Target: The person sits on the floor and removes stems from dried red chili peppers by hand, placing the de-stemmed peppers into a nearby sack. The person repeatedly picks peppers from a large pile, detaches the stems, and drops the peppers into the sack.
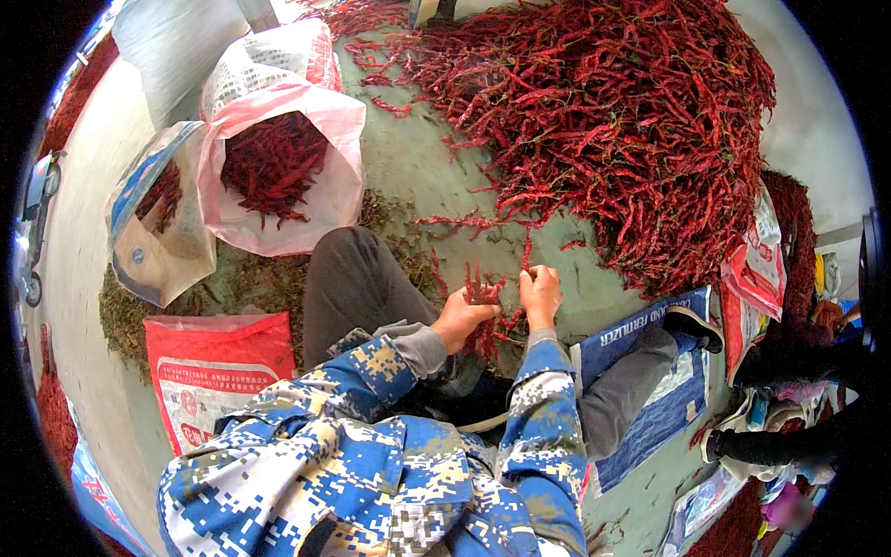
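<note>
My left hand [461, 317] is closed around a bunch of dried red chilies [480, 291], their tips poking out above and below the fist. Close beside it, my right hand [541, 296] pinches a single red chili [527, 247] that points up and away from me. A few loose chilies [514, 320] lie between and under the two hands. Beyond them rises a large heap of dried red chilies [619, 132], many with stems. To the left, an open woven sack [278, 240] lies with its mouth towards me and chilies [275, 170] inside.
A smaller clear-sided bag [163, 254] with chilies stands left of the sack. Stem debris [257, 285] covers the floor by my knee. A red-and-white sack [221, 344] lies flat at left, a blue fertilizer sack [647, 418] under my right leg. Another person's leg [773, 442] reaches in from the right.
</note>
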Available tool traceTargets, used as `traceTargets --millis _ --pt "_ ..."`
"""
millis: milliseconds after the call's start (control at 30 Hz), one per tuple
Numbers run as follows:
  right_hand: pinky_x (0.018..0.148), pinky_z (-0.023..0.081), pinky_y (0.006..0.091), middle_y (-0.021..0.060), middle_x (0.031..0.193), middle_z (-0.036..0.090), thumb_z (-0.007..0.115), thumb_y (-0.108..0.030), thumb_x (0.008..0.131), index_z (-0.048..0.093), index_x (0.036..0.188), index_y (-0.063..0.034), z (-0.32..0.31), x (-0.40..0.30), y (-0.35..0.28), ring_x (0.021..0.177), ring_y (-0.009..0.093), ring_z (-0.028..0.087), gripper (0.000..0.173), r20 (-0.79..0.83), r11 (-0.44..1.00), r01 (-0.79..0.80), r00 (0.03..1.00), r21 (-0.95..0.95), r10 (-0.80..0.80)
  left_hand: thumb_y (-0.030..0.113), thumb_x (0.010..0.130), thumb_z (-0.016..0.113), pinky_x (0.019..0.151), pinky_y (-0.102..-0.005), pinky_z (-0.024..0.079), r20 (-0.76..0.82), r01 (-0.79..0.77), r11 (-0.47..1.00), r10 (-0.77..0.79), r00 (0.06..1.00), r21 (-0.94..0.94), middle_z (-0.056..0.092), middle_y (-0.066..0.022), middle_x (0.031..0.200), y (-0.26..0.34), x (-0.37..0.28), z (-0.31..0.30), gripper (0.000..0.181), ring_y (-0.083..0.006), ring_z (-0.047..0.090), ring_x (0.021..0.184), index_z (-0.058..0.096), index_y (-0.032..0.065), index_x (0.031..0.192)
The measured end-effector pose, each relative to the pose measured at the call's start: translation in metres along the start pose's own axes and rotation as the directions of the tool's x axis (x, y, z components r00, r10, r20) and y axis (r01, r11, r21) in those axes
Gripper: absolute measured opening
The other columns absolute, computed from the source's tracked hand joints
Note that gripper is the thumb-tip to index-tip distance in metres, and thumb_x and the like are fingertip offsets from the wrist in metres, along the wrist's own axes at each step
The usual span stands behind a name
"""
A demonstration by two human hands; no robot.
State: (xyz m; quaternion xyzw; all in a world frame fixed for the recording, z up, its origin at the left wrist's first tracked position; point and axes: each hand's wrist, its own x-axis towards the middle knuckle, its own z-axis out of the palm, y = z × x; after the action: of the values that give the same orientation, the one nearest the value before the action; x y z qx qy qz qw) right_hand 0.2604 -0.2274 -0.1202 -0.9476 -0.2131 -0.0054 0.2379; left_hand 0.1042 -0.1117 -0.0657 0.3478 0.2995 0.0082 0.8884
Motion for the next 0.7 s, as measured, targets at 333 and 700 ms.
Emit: traceTargets --millis 333,700 --pt "0.072 0.05 0.0286 0.0073 0.083 0.066 0.061 -0.002 0.084 0.06 0.094 0.0016 -0.085 -0.094 -0.049 0.077 0.012 0.061 0.011 0.308 0.818 -0.091 0.945 0.568 -0.109 0.006 0.077 0.075 0.084 -0.0313 0.049 0.176 -0.104 0.993 0.092 0.98 0.057 0.062 -0.0053 0.104 -0.004 0.005 -0.001 0.042 -0.015 0.06 0.092 0.056 0.0029 0.114" --pt "0.057 0.049 0.0245 0.0074 0.087 0.063 0.064 -0.008 0.086 0.05 0.107 0.0009 -0.013 -0.125 -0.019 0.069 0.011 0.059 0.026 0.166 0.589 -0.236 0.971 0.773 0.17 -0.004 0.074 0.072 0.073 -0.0237 0.049 0.324 -0.433 0.794 0.313 0.893 0.426 0.063 0.0021 0.085 -0.008 -0.004 -0.007 0.024 -0.0053 0.057 0.08 0.061 0.0032 0.094"
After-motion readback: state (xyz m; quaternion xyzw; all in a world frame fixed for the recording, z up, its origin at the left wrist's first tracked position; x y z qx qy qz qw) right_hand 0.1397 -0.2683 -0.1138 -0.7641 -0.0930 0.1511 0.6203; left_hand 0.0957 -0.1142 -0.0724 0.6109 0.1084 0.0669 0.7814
